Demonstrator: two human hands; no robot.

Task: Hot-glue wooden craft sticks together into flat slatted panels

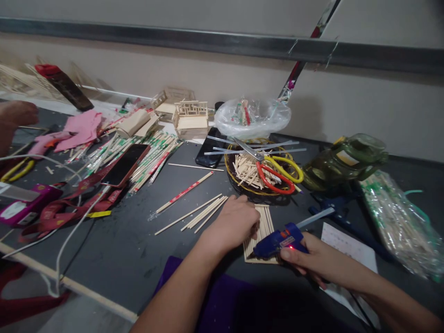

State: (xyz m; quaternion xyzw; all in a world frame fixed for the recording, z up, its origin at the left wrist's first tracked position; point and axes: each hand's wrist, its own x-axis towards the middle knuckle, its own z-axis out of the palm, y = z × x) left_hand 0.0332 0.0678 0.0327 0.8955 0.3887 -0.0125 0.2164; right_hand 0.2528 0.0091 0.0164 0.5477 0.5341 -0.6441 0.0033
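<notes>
My left hand (231, 224) rests with curled fingers on a flat panel of glued wooden sticks (265, 226) lying on the dark table (114, 249), pressing it down. A blue hot glue gun (279, 240) is gripped in my right hand (312, 259), its nozzle pointing left over the panel's near edge and a red light glowing on its body. Just left of my left hand lie several loose wooden sticks (204, 212).
A bowl of short sticks (249, 173) with red and yellow scissors (280, 173) stands behind the panel. A phone (125, 164), wrapped chopsticks (152, 159), small stick models (190, 118), a green jug (343, 162) and a white cable (69, 236) crowd the table. Another person's hand (14, 118) shows at far left.
</notes>
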